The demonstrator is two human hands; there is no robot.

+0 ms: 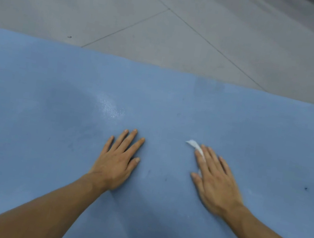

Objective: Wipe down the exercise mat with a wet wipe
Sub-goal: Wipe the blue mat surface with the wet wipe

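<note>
Both forearms bare along their whole visible length, wrists included. Left hand (pixel 118 162) and right hand (pixel 216 181) bare as well. Fingers (pixel 125 144) long and slender; nails short, plain.

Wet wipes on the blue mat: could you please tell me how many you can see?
1. The wet wipe lies on the mat, pressed under the right hand, one corner poking past its fingers. Others could be hidden beneath it.
</note>
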